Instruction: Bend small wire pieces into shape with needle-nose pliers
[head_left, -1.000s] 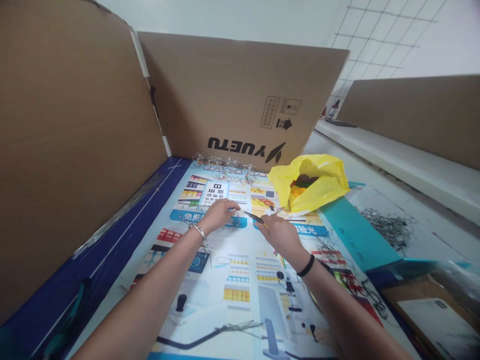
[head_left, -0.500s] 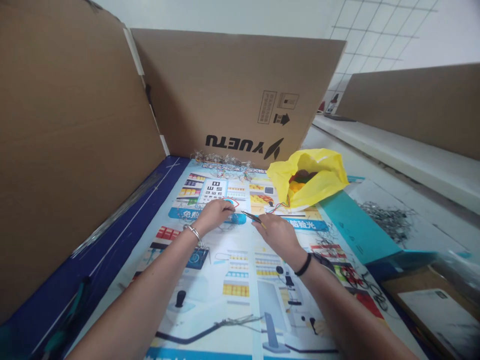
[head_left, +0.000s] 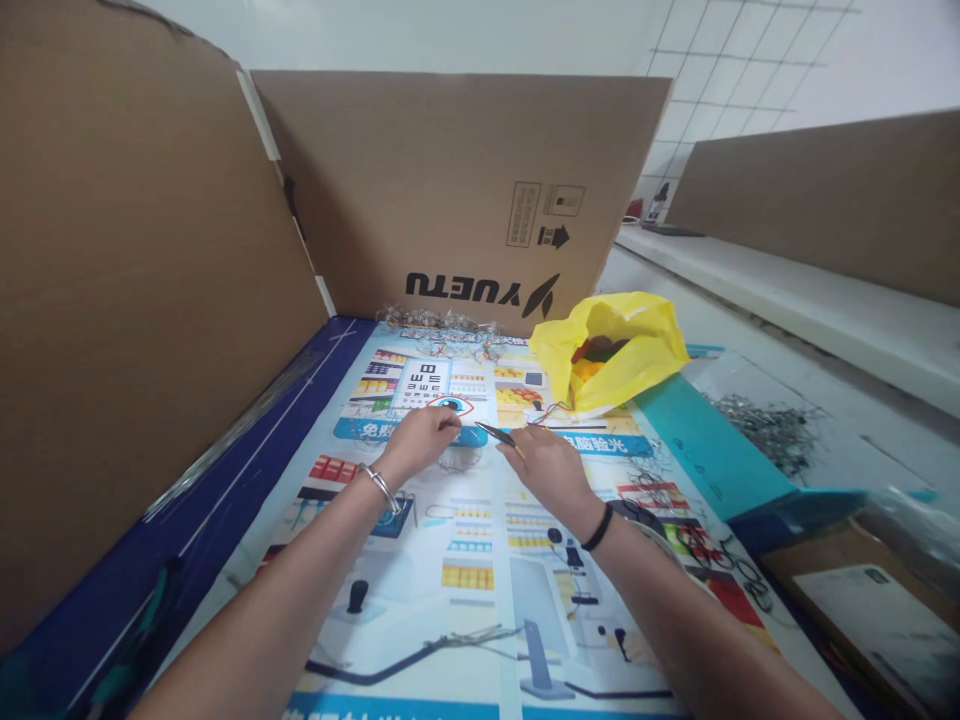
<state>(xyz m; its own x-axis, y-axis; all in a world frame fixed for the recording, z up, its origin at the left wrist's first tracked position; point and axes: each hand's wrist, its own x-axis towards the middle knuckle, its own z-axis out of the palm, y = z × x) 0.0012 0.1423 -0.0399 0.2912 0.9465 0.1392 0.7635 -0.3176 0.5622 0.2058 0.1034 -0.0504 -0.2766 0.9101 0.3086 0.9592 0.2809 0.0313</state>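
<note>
In the middle of the poster-covered table, my left hand (head_left: 421,440) has its thumb and fingers pinched together. Whatever thin thing it may hold is too small to make out. A silver bangle (head_left: 380,488) circles that wrist. My right hand (head_left: 551,472) is wrapped round a pair of pliers (head_left: 496,434) with a pointed metal nose and a bit of yellow on the handle. The nose points left at my left fingertips, a small gap apart. Below both hands, a bundle of thin metal wires (head_left: 476,638) lies on the poster (head_left: 427,560).
Cardboard panels (head_left: 450,170) wall off the back and left. A yellow bag (head_left: 645,345) with coloured contents stands open at back right. Tangled wire pieces (head_left: 442,325) lie along the back, more wire pieces (head_left: 772,430) at right. Black rings (head_left: 750,585) lie near my right forearm.
The view has shifted slightly. My left hand and the pliers' nose stay close together, with only small movements. Both hands keep their closed grips.
</note>
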